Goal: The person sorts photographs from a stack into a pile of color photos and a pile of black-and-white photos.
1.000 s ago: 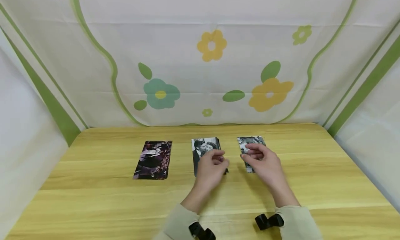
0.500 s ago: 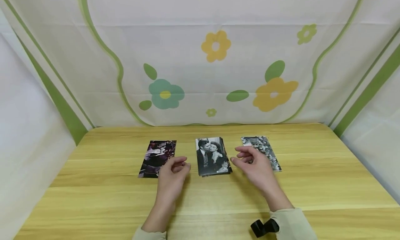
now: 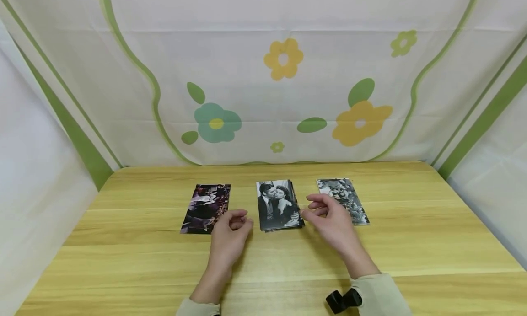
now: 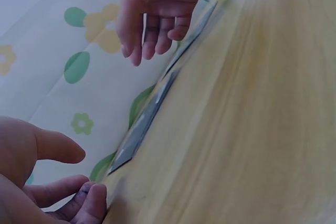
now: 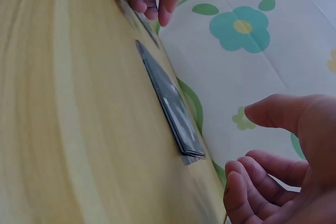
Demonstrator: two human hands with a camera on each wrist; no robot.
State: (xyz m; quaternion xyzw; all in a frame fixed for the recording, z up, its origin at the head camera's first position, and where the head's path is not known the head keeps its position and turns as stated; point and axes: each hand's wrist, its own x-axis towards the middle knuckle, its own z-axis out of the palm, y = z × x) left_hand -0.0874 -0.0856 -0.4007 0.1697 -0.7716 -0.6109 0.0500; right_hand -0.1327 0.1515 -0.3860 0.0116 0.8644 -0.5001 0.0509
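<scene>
A small stack of photos (image 3: pixel 279 207) lies in the middle of the table, a black-and-white picture of a couple on top. In the right wrist view the stack (image 5: pixel 172 106) shows several layered edges. My left hand (image 3: pixel 230 236) hovers left of it, fingers loosely bent and holding nothing, covering a corner of a dark colour photo (image 3: pixel 201 206). On the other side my right hand (image 3: pixel 331 222) is close to the stack's right edge, thumb and fingers apart, with nothing held. It partly hides a black-and-white crowd photo (image 3: pixel 350 199).
The wooden table (image 3: pixel 123 261) ends at a white cloth backdrop (image 3: pixel 255 96) printed with flowers. White cloth walls with green stripes stand at both sides. A black device (image 3: pixel 343 301) sits by the right sleeve (image 3: pixel 380 294).
My left hand has moved left from over the middle stack to beside the dark photo. My right hand has shifted left off the crowd photo, toward the stack.
</scene>
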